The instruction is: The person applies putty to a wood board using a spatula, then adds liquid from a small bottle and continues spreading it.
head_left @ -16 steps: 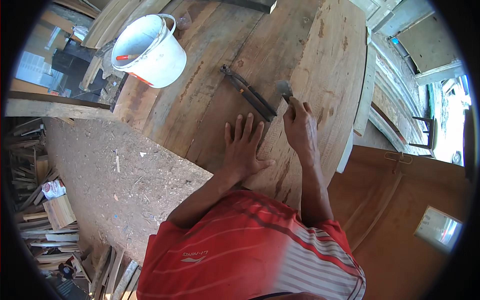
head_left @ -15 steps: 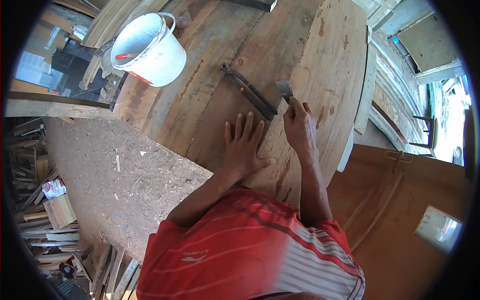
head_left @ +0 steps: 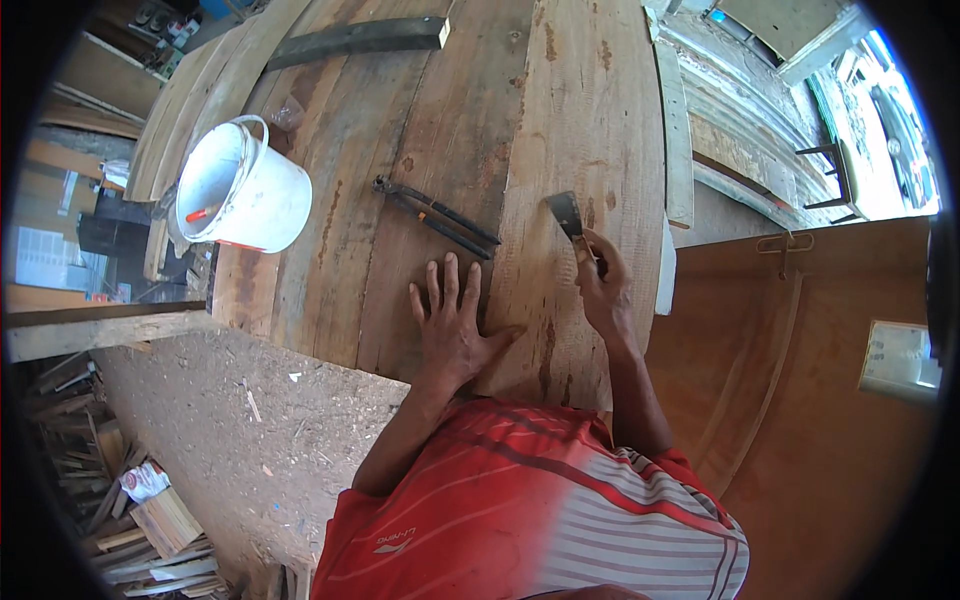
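My right hand [head_left: 606,287] is closed round the handle of a putty knife [head_left: 566,216], whose dark flat blade points forward and left over the pale right-hand board [head_left: 625,150]. Brown filled patches mark that board. My left hand [head_left: 452,325] lies flat on the wooden tabletop with its fingers spread, holding nothing. Just beyond its fingertips rests a pair of black-handled pincers [head_left: 437,216], handles toward me. Whether the blade touches the wood I cannot tell.
A white bucket [head_left: 265,205] with a red-handled tool [head_left: 202,213] inside stands at the table's left. A dark wooden bar [head_left: 360,42] lies across the far end. Brown door panel [head_left: 770,360] to the right; scrap wood [head_left: 170,520] piled on the floor at lower left.
My view has shifted, so the bucket and pincers appear farther left and lower. The putty knife's blade now shows more fully. My left hand stays flat on the wood.
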{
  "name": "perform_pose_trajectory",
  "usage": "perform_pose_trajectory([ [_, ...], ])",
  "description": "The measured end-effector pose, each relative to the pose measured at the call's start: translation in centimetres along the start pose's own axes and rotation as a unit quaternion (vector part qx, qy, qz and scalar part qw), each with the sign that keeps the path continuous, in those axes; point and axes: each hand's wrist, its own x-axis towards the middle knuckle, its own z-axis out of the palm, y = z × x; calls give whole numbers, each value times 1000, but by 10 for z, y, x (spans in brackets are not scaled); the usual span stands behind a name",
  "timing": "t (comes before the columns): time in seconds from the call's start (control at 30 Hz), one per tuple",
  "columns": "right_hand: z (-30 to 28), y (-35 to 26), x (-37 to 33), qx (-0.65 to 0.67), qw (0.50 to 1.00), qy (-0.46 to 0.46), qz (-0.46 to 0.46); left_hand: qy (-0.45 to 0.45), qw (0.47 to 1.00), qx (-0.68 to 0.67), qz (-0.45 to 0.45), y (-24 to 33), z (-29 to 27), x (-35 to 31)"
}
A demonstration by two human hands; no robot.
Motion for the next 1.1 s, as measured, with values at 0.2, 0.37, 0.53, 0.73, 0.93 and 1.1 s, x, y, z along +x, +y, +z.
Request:
perform_pose_trajectory([
  [0.2,-11,5,-7,128,991,34,24,-16,1000,13,-11,2,-2,1],
  [0.37,-18,5,-9,151,987,37,35,-13,1000,24,-9,3,-2,1],
  [0.53,-15,25,-7,63,998,29,-11,-11,1000,22,-11,5,-2,3],
  [0.73,-15,22,-13,117,993,18,4,6,1000,23,-17,6,1,2],
  [0.93,-26,27,-21,116,993,3,10,26,999,36,-22,9,4,-1],
  [1.1,-39,34,-27,84,996,-6,18,54,998,30,-28,9,13,-1],
])
